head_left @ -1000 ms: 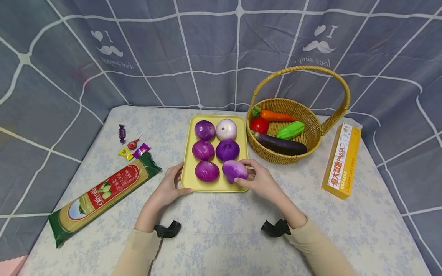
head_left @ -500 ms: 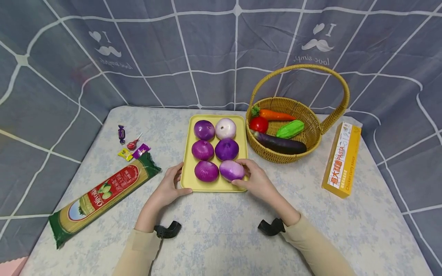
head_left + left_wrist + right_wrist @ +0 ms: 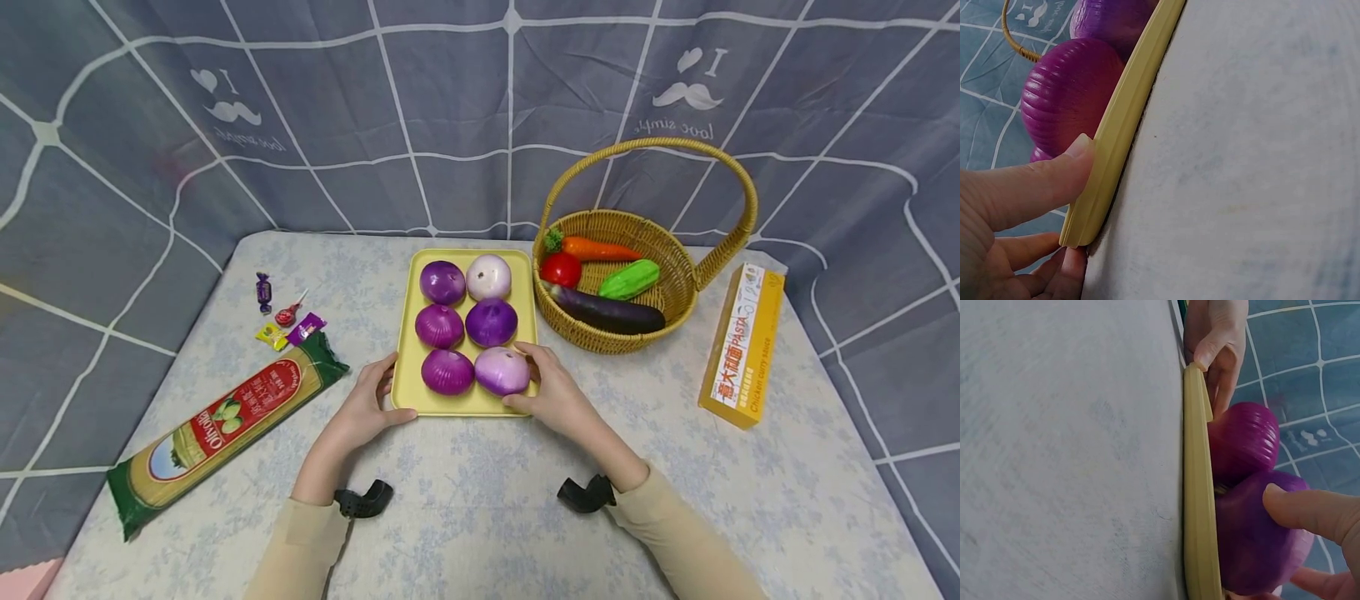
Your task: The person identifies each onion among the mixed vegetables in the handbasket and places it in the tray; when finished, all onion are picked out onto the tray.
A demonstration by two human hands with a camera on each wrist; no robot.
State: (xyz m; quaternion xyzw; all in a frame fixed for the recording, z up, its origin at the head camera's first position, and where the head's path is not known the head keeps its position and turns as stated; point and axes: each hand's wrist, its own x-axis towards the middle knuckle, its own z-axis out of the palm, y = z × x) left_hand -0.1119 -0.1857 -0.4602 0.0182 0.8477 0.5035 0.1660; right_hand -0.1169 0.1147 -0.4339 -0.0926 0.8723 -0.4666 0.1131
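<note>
Head view: the right hand (image 3: pixel 555 392) curls round a pale purple onion (image 3: pixel 501 371) that sits in the near right corner of a yellow tray (image 3: pixel 407 350), thumb at the near side and fingers over the far side. The left hand (image 3: pixel 365 402) grips the tray's near left corner, thumb over the rim. Five more onions (image 3: pixel 491 322) fill the tray in two columns; the far right one is whitish. The tray lies on the flowered worktop (image 3: pixel 480 508). Just right of it stands a wicker basket (image 3: pixel 678 287) with a carrot, tomato, cucumber and eggplant. A yellow pasta box (image 3: pixel 742 346) lies further right. A spaghetti packet (image 3: pixel 225 421) and a few sweets (image 3: pixel 288 321) lie to the left.

Left wrist view: the left hand's thumb (image 3: pixel 1041 178) presses on the tray rim (image 3: pixel 1119 134) at its corner, with fingers curled beneath. A dark purple ribbed onion (image 3: pixel 1069 94) sits just behind the rim.

Right wrist view: the right hand's thumb (image 3: pixel 1313 512) rests on the pale purple onion (image 3: pixel 1257 540), which touches the tray edge (image 3: pixel 1197 487). The ribbed onion (image 3: pixel 1244 437) lies beside it, and the left hand (image 3: pixel 1216 344) holds the far corner.
</note>
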